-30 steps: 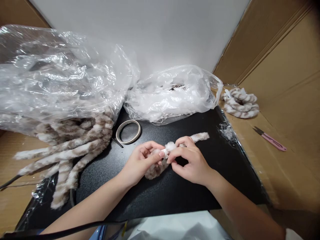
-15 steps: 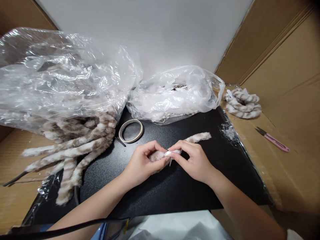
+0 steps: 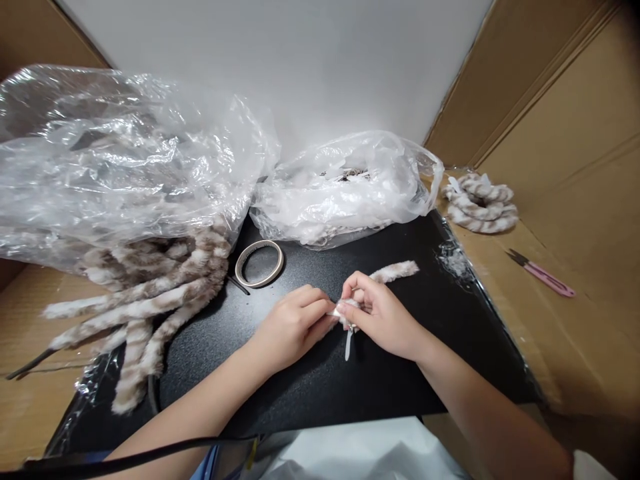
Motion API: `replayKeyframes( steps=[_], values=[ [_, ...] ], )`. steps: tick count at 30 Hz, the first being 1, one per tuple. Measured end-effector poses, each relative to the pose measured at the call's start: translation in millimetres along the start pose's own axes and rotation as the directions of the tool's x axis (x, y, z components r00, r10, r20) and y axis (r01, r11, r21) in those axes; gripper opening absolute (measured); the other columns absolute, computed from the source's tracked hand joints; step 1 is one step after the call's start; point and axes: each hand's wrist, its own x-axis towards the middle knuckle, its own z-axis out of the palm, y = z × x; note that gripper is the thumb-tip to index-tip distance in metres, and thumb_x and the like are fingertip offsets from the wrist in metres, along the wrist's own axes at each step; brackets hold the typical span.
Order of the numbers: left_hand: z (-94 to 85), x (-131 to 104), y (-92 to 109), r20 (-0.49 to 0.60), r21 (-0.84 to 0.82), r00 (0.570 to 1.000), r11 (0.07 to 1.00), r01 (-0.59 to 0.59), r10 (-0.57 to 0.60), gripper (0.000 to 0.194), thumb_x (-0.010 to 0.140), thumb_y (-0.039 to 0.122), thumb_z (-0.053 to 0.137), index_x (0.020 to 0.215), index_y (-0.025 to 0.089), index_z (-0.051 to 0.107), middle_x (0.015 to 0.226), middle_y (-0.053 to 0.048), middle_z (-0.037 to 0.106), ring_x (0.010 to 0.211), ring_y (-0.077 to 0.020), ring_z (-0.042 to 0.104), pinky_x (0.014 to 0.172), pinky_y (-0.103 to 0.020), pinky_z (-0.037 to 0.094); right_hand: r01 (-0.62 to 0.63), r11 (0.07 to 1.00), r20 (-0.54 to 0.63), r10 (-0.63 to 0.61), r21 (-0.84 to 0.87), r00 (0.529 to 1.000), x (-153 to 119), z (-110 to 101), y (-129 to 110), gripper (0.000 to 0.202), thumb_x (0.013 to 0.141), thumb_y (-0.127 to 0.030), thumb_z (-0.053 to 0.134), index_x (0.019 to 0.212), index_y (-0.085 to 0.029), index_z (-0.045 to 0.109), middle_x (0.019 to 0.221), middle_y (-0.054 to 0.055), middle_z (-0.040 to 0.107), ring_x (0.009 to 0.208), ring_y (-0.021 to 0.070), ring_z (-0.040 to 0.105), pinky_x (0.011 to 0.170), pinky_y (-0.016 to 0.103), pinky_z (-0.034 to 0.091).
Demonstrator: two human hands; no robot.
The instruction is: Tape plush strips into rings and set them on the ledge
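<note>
Over the middle of the black table (image 3: 300, 393), my left hand (image 3: 296, 327) and my right hand (image 3: 383, 317) meet at a furry brown-and-white strip (image 3: 395, 271). Its free end points up to the right, past my right hand. The fingers of my right hand pinch the strip's white part. My left hand is closed right beside it, its fingertips at the strip's left side and partly hidden. From the pinched part a small white tag (image 3: 348, 347) hangs down.
Left, a big clear plastic bag (image 3: 125, 153) and many furry strips (image 3: 150, 300). A tape roll (image 3: 259, 264) lies behind my left hand. Another bag (image 3: 340, 193) stands at the back. Right, on cardboard, are furry rings (image 3: 483, 207) and pink-handled snips (image 3: 547, 277).
My left hand has turned over, its back now facing up and its fingers curled. More of the white tag shows below my right hand. The view has shifted slightly.
</note>
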Motion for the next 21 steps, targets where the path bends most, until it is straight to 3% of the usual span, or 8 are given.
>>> replayKeyframes(
  steps=[3, 5, 7, 9, 12, 16, 18, 21],
  values=[
    [0.3, 1.2, 5.6, 0.037, -0.100, 0.997, 0.992, 0.078, -0.075, 0.026, 0.091, 0.028, 0.052, 0.076, 0.018, 0.070, 0.068, -0.006, 0.062, 0.065, -0.0158, 0.053, 0.063, -0.026, 0.040, -0.071, 0.973, 0.001, 0.072, 0.221, 0.997, 2.4, -3.4, -0.7, 0.023, 0.087, -0.042, 0.058, 0.088, -0.022, 0.048, 0.060, -0.005, 0.058, 0.052, 0.0110, 0.053, 0.053, 0.023, 0.043],
    [1.2, 1.6, 9.0, 0.043, -0.246, 0.979, 0.947, 0.205, -0.201, 0.028, 0.091, 0.031, 0.053, 0.074, 0.016, 0.070, 0.067, -0.004, 0.061, 0.063, -0.0147, 0.053, 0.061, -0.024, 0.039, -0.025, 0.947, -0.058, 0.046, 0.320, 0.997, 3.3, -6.0, -2.6, 0.029, 0.087, -0.050, 0.056, 0.091, -0.021, 0.051, 0.064, -0.003, 0.058, 0.056, 0.0119, 0.056, 0.056, 0.025, 0.045],
    [3.3, 2.0, 9.7, 0.090, -0.441, 0.936, 0.829, 0.345, -0.342, 0.030, 0.089, 0.038, 0.057, 0.074, 0.015, 0.069, 0.067, -0.004, 0.063, 0.062, -0.0142, 0.054, 0.059, -0.023, 0.039, 0.035, 0.940, -0.096, -0.002, 0.338, 0.995, 3.5, -7.2, -4.2, 0.034, 0.083, -0.052, 0.061, 0.094, -0.021, 0.054, 0.072, -0.001, 0.062, 0.064, 0.0135, 0.060, 0.061, 0.027, 0.048],
    [5.7, 2.8, 8.0, 0.204, -0.625, 0.882, 0.637, 0.451, -0.425, 0.032, 0.084, 0.044, 0.062, 0.077, 0.014, 0.070, 0.069, -0.004, 0.065, 0.063, -0.0142, 0.055, 0.060, -0.023, 0.041, 0.047, 0.947, -0.089, -0.020, 0.317, 0.996, 3.7, -6.3, -4.5, 0.037, 0.076, -0.047, 0.071, 0.097, -0.021, 0.055, 0.079, 0.000, 0.065, 0.068, 0.0143, 0.063, 0.064, 0.028, 0.049],
    [7.7, 4.9, 4.9, 0.392, -0.775, 0.828, 0.340, 0.532, -0.401, 0.036, 0.081, 0.048, 0.065, 0.079, 0.012, 0.071, 0.067, -0.005, 0.064, 0.060, -0.0134, 0.056, 0.060, -0.023, 0.043, 0.001, 0.945, -0.096, 0.032, 0.328, 0.995, 5.1, -3.3, -3.5, 0.035, 0.072, -0.039, 0.076, 0.094, -0.021, 0.054, 0.074, -0.002, 0.065, 0.059, 0.0128, 0.062, 0.061, 0.027, 0.049],
    [7.5, 7.9, 4.4, 0.517, -0.827, 0.798, 0.061, 0.559, -0.310, 0.039, 0.078, 0.050, 0.065, 0.083, 0.012, 0.069, 0.071, -0.007, 0.066, 0.052, -0.0122, 0.055, 0.057, -0.024, 0.043, -0.109, 0.886, -0.077, 0.160, 0.450, 0.984, 7.8, -2.6, -3.3, 0.030, 0.073, -0.039, 0.073, 0.087, -0.020, 0.055, 0.062, -0.003, 0.063, 0.051, 0.0097, 0.055, 0.052, 0.022, 0.042],
    [7.9, 8.0, 4.5, 0.554, -0.815, 0.777, -0.005, 0.579, -0.298, 0.041, 0.078, 0.053, 0.065, 0.084, 0.013, 0.067, 0.069, -0.006, 0.065, 0.050, -0.0118, 0.054, 0.054, -0.024, 0.042, -0.191, 0.846, -0.035, 0.239, 0.498, 0.970, 8.8, -3.3, -3.3, 0.031, 0.072, -0.040, 0.073, 0.086, -0.019, 0.055, 0.060, -0.004, 0.062, 0.049, 0.0083, 0.051, 0.048, 0.020, 0.037],
    [11.0, 6.2, 3.5, 0.570, -0.801, 0.760, -0.005, 0.598, -0.313, 0.036, 0.080, 0.049, 0.067, 0.079, 0.014, 0.061, 0.059, -0.001, 0.057, 0.048, -0.0105, 0.050, 0.051, -0.023, 0.038, -0.251, 0.793, -0.005, 0.305, 0.555, 0.952, 10.6, -4.0, -1.9, 0.031, 0.072, -0.041, 0.073, 0.087, -0.020, 0.056, 0.059, -0.005, 0.058, 0.050, 0.0085, 0.050, 0.049, 0.020, 0.037]
  ],
)
